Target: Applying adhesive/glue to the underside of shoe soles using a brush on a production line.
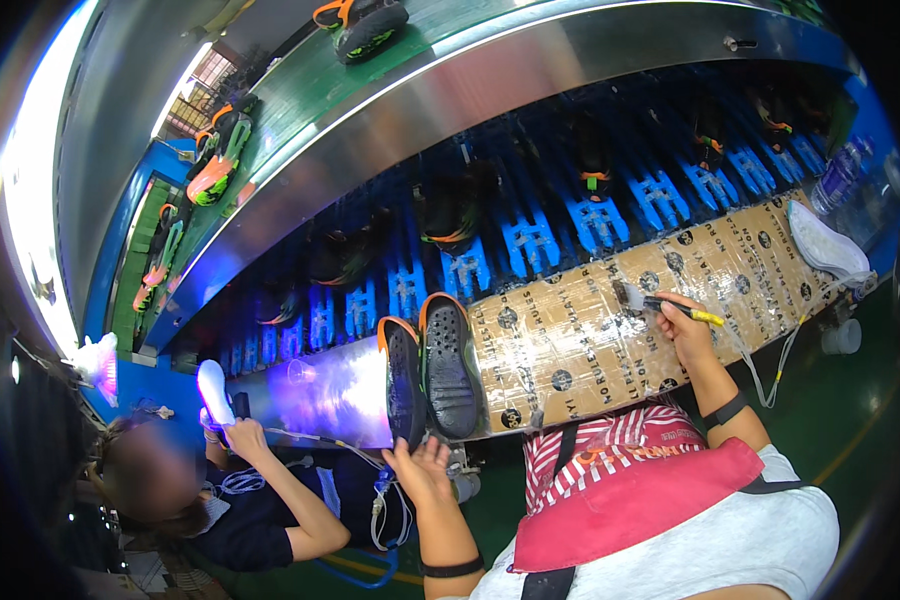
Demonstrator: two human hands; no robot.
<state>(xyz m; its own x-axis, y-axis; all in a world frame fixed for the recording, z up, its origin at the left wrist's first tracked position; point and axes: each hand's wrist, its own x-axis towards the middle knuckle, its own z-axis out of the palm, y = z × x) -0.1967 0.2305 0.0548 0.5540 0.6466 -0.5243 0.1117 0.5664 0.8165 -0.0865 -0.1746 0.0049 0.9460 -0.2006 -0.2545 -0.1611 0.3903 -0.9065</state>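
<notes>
My right hand point(685, 332) grips a flat brush point(638, 297) with a dark handle and a yellow end, its bristles over the cardboard-covered bench point(590, 350). My left hand point(422, 472) is open, fingers apart, at the near end of a pair of black clogs with orange rims. Its fingertips are at the heel of the left clog point(401, 385); whether they touch it I cannot tell. The right clog point(449, 375) stands close beside it, its dark inside and perforated toe facing up.
Behind the bench runs a row of blue shoe holders point(530, 245), some bearing dark shoes. A green conveyor point(450, 25) above carries more clogs. At left, a co-worker's hand point(242, 437) holds a white sole point(213, 390). A white sole point(825, 243) and plastic bottle point(843, 175) stand far right.
</notes>
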